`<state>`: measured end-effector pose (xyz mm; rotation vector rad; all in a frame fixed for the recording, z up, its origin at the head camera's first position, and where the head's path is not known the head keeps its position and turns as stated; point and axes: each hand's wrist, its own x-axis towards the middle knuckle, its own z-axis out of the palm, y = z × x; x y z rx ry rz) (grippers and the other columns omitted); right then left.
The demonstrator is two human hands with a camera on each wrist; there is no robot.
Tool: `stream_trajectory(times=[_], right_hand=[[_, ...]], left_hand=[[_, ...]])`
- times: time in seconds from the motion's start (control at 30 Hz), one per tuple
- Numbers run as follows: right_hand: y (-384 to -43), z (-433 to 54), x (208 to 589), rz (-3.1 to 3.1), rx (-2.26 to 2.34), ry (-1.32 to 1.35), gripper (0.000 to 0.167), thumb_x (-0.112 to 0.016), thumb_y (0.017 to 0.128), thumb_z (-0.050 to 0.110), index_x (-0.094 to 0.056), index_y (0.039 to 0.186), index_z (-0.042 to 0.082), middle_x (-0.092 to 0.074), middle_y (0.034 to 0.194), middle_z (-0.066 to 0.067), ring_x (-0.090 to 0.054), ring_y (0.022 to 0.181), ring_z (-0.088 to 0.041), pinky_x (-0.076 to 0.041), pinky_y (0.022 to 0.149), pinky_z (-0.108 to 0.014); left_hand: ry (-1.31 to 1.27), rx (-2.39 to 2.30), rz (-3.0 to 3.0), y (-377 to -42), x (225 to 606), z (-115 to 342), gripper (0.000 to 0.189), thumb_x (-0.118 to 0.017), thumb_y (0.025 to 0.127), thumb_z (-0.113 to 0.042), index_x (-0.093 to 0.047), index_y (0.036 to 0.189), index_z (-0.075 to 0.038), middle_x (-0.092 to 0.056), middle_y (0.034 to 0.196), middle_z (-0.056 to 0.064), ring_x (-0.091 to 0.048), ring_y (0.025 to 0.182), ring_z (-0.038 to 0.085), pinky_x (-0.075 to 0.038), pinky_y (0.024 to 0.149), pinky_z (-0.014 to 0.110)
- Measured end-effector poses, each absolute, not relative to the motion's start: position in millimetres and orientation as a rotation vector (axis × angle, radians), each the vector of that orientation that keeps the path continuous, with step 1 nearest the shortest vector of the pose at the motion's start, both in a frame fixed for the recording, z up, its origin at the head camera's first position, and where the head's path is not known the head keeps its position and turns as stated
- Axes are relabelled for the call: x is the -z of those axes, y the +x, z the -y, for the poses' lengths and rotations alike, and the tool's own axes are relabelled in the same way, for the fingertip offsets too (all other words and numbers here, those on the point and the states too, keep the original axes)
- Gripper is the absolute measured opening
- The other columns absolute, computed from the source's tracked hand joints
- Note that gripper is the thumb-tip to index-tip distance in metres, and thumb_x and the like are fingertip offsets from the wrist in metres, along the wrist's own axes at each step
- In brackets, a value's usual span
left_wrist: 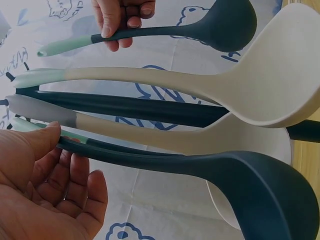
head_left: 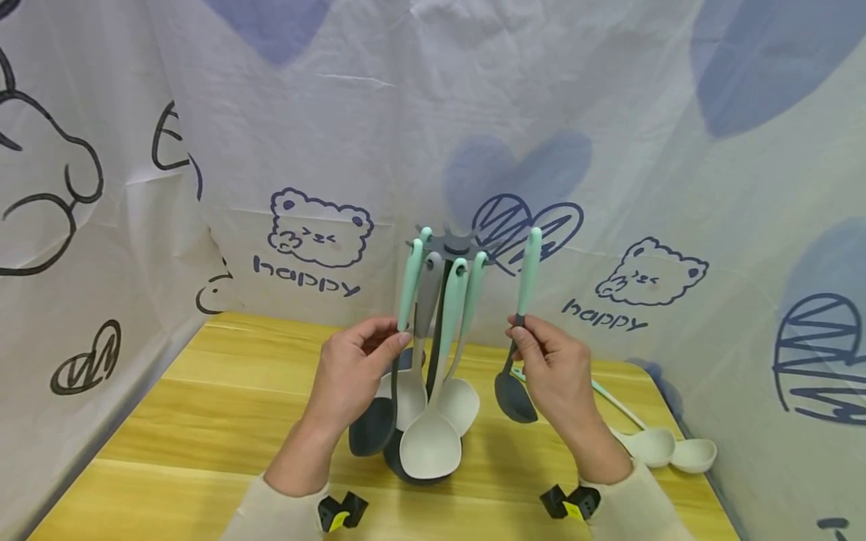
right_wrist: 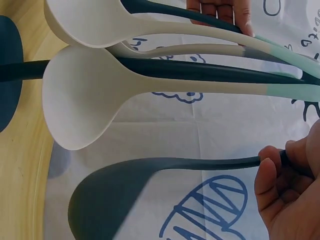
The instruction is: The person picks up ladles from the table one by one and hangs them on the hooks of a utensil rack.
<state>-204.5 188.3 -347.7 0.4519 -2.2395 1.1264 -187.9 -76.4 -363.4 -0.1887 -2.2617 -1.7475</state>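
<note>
My right hand (head_left: 558,368) pinches a dark ladle (head_left: 516,398) near the lower end of its mint handle, and holds it upright in the air right of a dark utensil stand (head_left: 455,245). My left hand (head_left: 348,372) pinches another dark ladle (head_left: 372,430) just below its mint grip, at the stand's left side. In the left wrist view that ladle's neck (left_wrist: 135,156) lies between thumb and fingers. Several utensils hang around the stand's hooked top, among them a cream ladle (head_left: 431,448) in front and a grey-handled one (head_left: 428,297). Whether the left ladle's handle sits on a hook I cannot tell.
Two cream-headed utensils (head_left: 652,448) lie on the wooden table (head_left: 203,421) at the right, partly behind my right forearm. A printed cloth (head_left: 419,113) hangs behind the table and along its sides. The stand's dark base (head_left: 433,479) shows under the ladles.
</note>
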Motion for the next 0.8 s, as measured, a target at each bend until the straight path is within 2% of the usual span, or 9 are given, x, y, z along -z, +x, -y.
stream_trajectory(times=[0.1,0.33,0.57,0.8], right_hand=[[-204.8,-187.7,348.9,2.259,-1.095,0.452,0.018,-0.064,0.106,0.009,-0.078,0.114,0.002,-0.079,0.093,-0.01,-0.071,0.07,-0.023,-0.053,0.064,-0.015],[-206.4,-187.2,350.0,2.274,-1.05,0.453,0.018,-0.063,0.106,0.009,-0.079,0.113,0.003,-0.077,0.088,-0.007,-0.064,0.068,-0.007,-0.052,0.061,-0.019],[-207.9,-185.3,351.7,2.286,-1.019,0.461,0.016,-0.066,0.105,0.01,-0.079,0.11,0.003,-0.073,0.081,-0.009,-0.066,0.066,-0.024,-0.05,0.058,-0.022],[-209.8,-184.2,353.2,2.282,-0.978,0.481,0.016,-0.066,0.104,0.009,-0.08,0.109,0.003,-0.072,0.081,-0.009,-0.065,0.066,-0.018,-0.051,0.058,-0.024]], left_hand=[[-0.19,1.746,2.261,-188.1,363.8,76.5,0.019,-0.075,0.1,-0.023,-0.078,0.115,-0.012,-0.076,0.1,0.004,-0.066,0.089,0.021,-0.057,0.077,0.026],[-0.194,1.753,2.258,-188.3,364.7,76.7,0.02,-0.075,0.101,-0.022,-0.078,0.116,-0.01,-0.076,0.101,0.005,-0.066,0.09,0.022,-0.057,0.078,0.026],[-0.195,1.749,2.257,-188.8,365.9,76.6,0.021,-0.075,0.101,-0.022,-0.078,0.116,-0.009,-0.076,0.101,0.004,-0.066,0.09,0.021,-0.057,0.078,0.025],[-0.198,1.75,2.256,-188.8,366.1,76.5,0.02,-0.075,0.1,-0.023,-0.078,0.116,-0.011,-0.077,0.101,0.004,-0.067,0.091,0.021,-0.058,0.079,0.026]])
